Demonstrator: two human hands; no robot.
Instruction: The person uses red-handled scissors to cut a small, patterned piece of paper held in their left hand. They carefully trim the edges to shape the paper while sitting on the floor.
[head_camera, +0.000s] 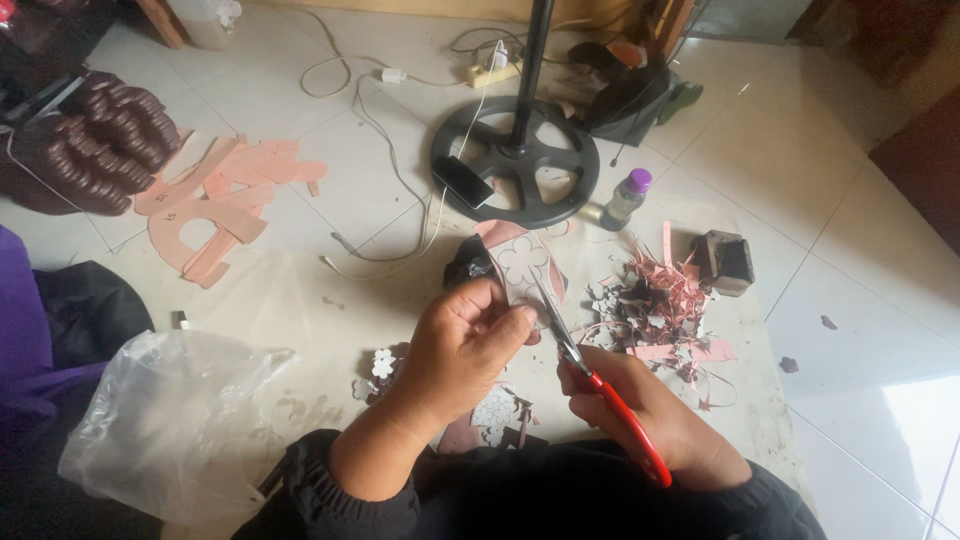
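Scissors with red plastic handles sit in your right hand, fingers closed through the loops, the metal blades angled up and left so their tips meet the edge of the flat grey-and-pink sheet piece with flower outlines drawn on it. Your left hand is curled tight around the lower edge of that sheet piece, thumb and fingers pinching it and holding it raised above the floor, right in front of you at the middle of the view. Below your left wrist, small cut-out flower shapes in pale grey lie on the beige floor covering, with more of them near your lap. Just right of the blades, a heap of pink and grey offcut strips is piled up, and a small dark square box stands just beyond it. A clear plastic bottle with a purple cap stands beside the round black base of a floor stand. A crumpled clear plastic bag lies well to your left, and large pink cut sheets rest on the tiles farther off.
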